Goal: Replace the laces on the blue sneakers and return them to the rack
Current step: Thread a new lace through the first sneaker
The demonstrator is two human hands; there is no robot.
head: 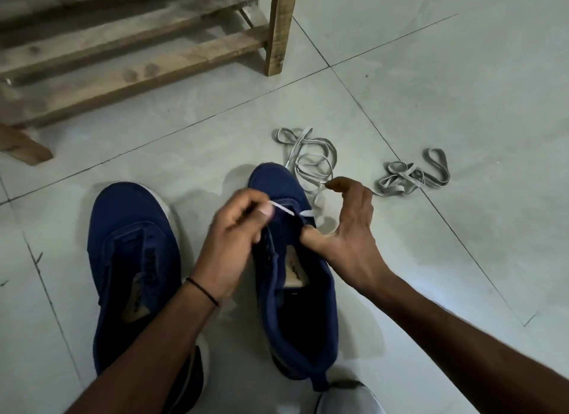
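Note:
Two blue sneakers stand on the tiled floor, toes pointing away from me. The left sneaker has no lace. On the right sneaker, a white lace crosses the front eyelets, and its loose length trails onto the floor beyond the toe. My left hand pinches the lace's tip above the tongue. My right hand presses its thumb on the sneaker's eyelet edge and pinches the lace's other part between fingertips. A second grey-white lace lies bundled on the floor to the right.
A wooden slatted shoe rack stands at the upper left, with its corner post near the top middle. A black shoe and a grey one show at the bottom edge, beside the sneakers' heels.

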